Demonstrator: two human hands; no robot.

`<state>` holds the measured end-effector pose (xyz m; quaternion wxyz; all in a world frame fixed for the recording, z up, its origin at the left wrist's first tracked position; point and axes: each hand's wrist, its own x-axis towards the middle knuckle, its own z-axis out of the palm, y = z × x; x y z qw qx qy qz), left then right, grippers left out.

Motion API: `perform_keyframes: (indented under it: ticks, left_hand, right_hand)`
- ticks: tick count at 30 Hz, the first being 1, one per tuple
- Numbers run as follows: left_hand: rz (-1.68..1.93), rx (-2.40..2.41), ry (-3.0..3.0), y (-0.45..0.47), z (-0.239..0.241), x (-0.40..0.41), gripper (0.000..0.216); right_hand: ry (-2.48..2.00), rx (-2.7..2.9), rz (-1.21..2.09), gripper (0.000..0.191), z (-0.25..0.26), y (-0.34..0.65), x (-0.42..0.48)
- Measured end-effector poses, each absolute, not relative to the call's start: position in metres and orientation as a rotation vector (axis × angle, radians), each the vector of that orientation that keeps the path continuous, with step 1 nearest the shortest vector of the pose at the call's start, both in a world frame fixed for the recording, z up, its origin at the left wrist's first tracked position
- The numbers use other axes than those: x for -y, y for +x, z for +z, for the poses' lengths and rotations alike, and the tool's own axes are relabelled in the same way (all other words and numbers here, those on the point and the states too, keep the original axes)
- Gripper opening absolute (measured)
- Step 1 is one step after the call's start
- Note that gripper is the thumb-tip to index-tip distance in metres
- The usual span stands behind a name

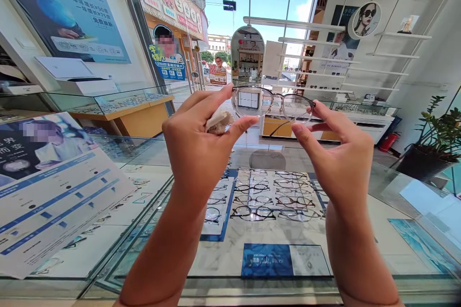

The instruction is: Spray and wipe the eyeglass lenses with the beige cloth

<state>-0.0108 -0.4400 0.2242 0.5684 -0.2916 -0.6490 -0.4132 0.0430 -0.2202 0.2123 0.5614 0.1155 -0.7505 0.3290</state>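
A pair of eyeglasses (pixel 277 96) with clear lenses and a dark upper rim is raised between my two hands, above the glass counter. My left hand (pixel 203 139) pinches the left end of the frame with thumb and fingers, and a crumpled pale cloth (pixel 220 122) is tucked in the same hand. At the other end, the fingers of my right hand (pixel 342 146) close on the frame's right corner. One dark temple arm hangs below the right lens.
Under the glass counter (pixel 216 288) lie rows of eyeglasses (pixel 252 212) and a blue-and-white card (pixel 284 260). A printed board (pixel 57 187) leans at the left. Further off are another display case (pixel 137 110), an arched mirror (pixel 248 50) and a potted plant (pixel 430 153).
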Motion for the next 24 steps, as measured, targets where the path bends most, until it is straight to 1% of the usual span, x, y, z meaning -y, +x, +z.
perform_keyframes:
  ticks: [7,15,24]
  left_hand:
    - [-1.105,1.588,-0.735,-0.009,0.222,0.441,0.05]
    - [-1.178,1.631,-0.686,-0.011,0.225,0.438,0.047]
    - [-1.368,1.76,-0.73,-0.038,0.22,0.434,0.062]
  right_hand:
    - [0.269,1.775,0.776,0.046,0.212,0.043,0.219]
    - [0.292,1.718,0.704,0.045,0.212,0.043,0.22]
    - [0.305,1.55,0.507,0.052,0.209,0.036,0.228]
